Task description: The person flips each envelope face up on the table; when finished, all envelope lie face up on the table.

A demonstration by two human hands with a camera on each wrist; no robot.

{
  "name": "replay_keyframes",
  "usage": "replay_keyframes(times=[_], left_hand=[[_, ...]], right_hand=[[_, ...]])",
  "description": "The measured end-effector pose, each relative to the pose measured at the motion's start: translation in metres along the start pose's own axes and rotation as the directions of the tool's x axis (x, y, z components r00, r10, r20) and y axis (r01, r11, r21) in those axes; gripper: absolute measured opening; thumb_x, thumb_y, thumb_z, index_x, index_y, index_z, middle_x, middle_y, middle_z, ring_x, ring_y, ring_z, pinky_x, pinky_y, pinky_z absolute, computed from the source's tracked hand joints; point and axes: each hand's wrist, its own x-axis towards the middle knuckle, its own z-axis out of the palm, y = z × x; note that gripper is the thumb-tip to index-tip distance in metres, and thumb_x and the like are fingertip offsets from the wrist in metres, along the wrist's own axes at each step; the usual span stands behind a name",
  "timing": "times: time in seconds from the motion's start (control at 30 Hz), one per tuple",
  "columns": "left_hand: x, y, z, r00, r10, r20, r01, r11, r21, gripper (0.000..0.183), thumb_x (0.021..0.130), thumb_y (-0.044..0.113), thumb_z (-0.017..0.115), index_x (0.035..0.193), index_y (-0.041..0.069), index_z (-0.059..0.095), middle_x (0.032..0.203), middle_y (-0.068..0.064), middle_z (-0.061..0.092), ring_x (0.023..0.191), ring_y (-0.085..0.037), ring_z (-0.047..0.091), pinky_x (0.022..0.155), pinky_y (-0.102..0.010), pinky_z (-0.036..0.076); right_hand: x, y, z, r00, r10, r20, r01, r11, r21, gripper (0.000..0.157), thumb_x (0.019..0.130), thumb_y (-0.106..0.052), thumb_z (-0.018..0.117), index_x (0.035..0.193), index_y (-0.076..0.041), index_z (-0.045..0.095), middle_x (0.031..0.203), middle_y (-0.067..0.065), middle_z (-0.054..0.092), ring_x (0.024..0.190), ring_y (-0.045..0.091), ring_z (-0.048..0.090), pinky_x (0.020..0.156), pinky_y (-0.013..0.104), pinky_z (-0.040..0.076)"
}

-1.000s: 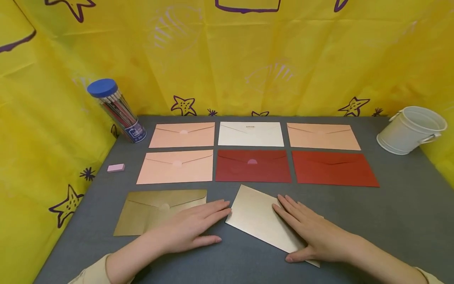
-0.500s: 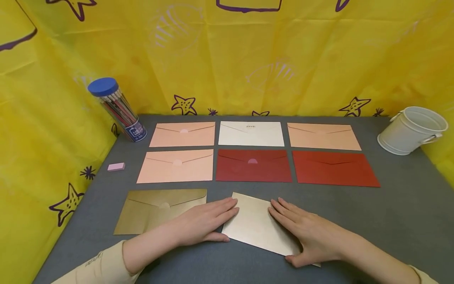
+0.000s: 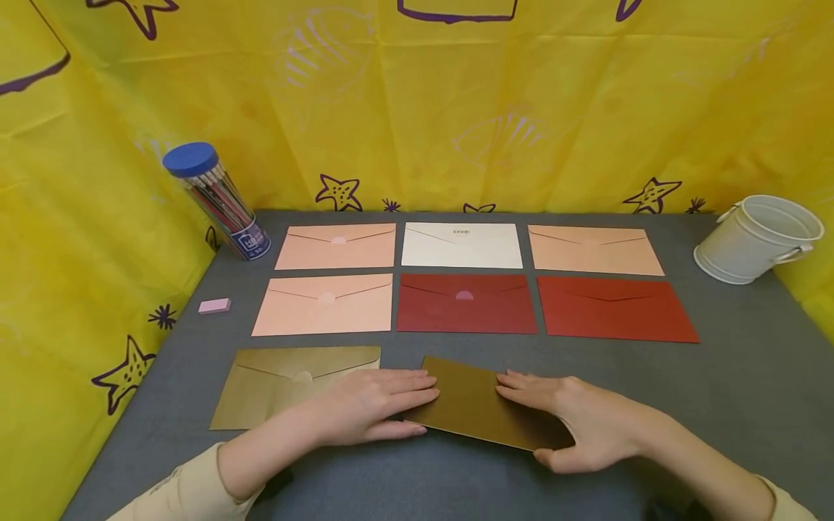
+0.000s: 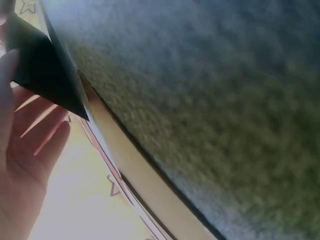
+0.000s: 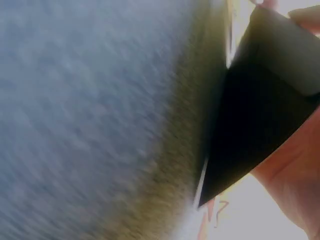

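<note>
Both hands hold a gold envelope (image 3: 465, 401) near the front of the table, its far side tipped up and its surface dark bronze in the head view. The left hand (image 3: 368, 409) grips its left end, fingers over the far face and thumb at the near edge. At the right end, the right hand (image 3: 580, 420) pinches it with fingers on top and thumb at the near corner. In the right wrist view the envelope's shadowed side (image 5: 250, 125) shows a paler flap and stands raised at an angle to the cloth. Another gold envelope (image 3: 274, 394) lies flat, partly behind the left forearm.
Two rows of envelopes lie behind: pink (image 3: 335, 247), white (image 3: 461, 250), peach (image 3: 596, 253), another pink (image 3: 322, 315), dark red (image 3: 465, 315) and red (image 3: 619, 311). A pencil tub (image 3: 221, 210), an eraser (image 3: 214, 306) and a white bucket (image 3: 756, 239) stand around them.
The left hand has moved right onto the envelope's left end. The envelope has shifted left and nearer, turned straighter, and tilted from bright gold to dark bronze; the right hand's thumb moved along with it.
</note>
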Motion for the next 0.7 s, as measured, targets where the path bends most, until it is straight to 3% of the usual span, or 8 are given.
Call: replay_keyframes(times=[0.23, 0.4, 0.47, 0.53, 0.57, 0.63, 0.7], left_hand=[[-0.001, -0.003, -0.008, 0.994, -0.017, -0.112, 0.001, 0.989, -0.148, 0.034, 0.102, 0.029, 0.051, 0.128, 0.01, 0.064, 0.126, 0.0, 0.065, 0.118, -0.012, 0.059, 0.098, -0.027, 0.046], [0.0, -0.005, -0.012, 0.977, -0.11, -0.185, 0.051, 0.953, -0.299, 0.024, 0.1, 0.016, 0.056, 0.121, 0.011, 0.068, 0.113, 0.002, 0.07, 0.103, -0.005, 0.064, 0.087, -0.022, 0.051], [0.001, -0.005, -0.012, 0.961, -0.188, -0.201, 0.108, 0.929, -0.353, 0.017, 0.098, 0.013, 0.059, 0.111, 0.011, 0.07, 0.096, 0.004, 0.071, 0.086, -0.001, 0.064, 0.075, -0.017, 0.051], [0.003, -0.005, -0.012, 0.934, -0.298, -0.197, 0.195, 0.888, -0.417, 0.01, 0.097, 0.013, 0.061, 0.095, 0.013, 0.07, 0.077, 0.006, 0.065, 0.069, 0.001, 0.056, 0.062, -0.014, 0.046], [0.003, -0.005, -0.012, 0.914, -0.36, -0.185, 0.244, 0.854, -0.46, 0.012, 0.097, 0.014, 0.061, 0.088, 0.013, 0.068, 0.071, 0.006, 0.062, 0.064, 0.0, 0.054, 0.057, -0.014, 0.044], [0.004, -0.006, -0.012, 0.863, -0.485, -0.141, 0.341, 0.766, -0.545, 0.02, 0.098, 0.017, 0.061, 0.078, 0.013, 0.062, 0.062, 0.007, 0.055, 0.057, -0.002, 0.051, 0.051, -0.017, 0.04], [0.004, -0.008, -0.011, 0.805, -0.588, -0.083, 0.42, 0.662, -0.621, 0.024, 0.098, 0.02, 0.061, 0.075, 0.012, 0.061, 0.062, 0.005, 0.058, 0.057, -0.008, 0.058, 0.052, -0.02, 0.045]], right_hand=[[0.0, 0.006, -0.02, 0.988, -0.143, -0.063, 0.148, 0.984, 0.095, 0.05, 0.085, -0.017, 0.069, 0.135, -0.013, 0.059, 0.131, -0.001, 0.061, 0.116, 0.013, 0.06, 0.09, 0.029, 0.051], [-0.004, 0.013, -0.036, 0.972, -0.177, -0.157, 0.202, 0.966, 0.164, 0.031, 0.088, -0.009, 0.068, 0.119, -0.012, 0.07, 0.112, -0.004, 0.07, 0.096, 0.008, 0.068, 0.079, 0.02, 0.053], [-0.005, 0.017, -0.04, 0.966, -0.163, -0.199, 0.203, 0.958, 0.202, 0.027, 0.088, -0.004, 0.069, 0.112, -0.014, 0.073, 0.102, -0.006, 0.072, 0.085, 0.004, 0.068, 0.071, 0.016, 0.052], [-0.006, 0.022, -0.044, 0.962, -0.119, -0.245, 0.179, 0.954, 0.241, 0.025, 0.087, 0.0, 0.07, 0.107, -0.015, 0.074, 0.094, -0.006, 0.073, 0.075, 0.002, 0.065, 0.06, 0.014, 0.049], [-0.006, 0.025, -0.045, 0.962, -0.083, -0.26, 0.152, 0.954, 0.257, 0.025, 0.086, 0.001, 0.07, 0.104, -0.016, 0.074, 0.09, -0.007, 0.072, 0.069, 0.001, 0.062, 0.055, 0.013, 0.046], [-0.006, 0.03, -0.046, 0.961, 0.009, -0.276, 0.07, 0.959, 0.276, 0.023, 0.086, -0.002, 0.072, 0.098, -0.021, 0.074, 0.08, -0.011, 0.069, 0.06, -0.001, 0.053, 0.047, 0.016, 0.04], [-0.005, 0.034, -0.046, 0.957, 0.116, -0.266, -0.032, 0.953, 0.302, 0.014, 0.087, -0.008, 0.073, 0.091, -0.022, 0.072, 0.073, -0.012, 0.065, 0.055, 0.001, 0.048, 0.045, 0.019, 0.037]])
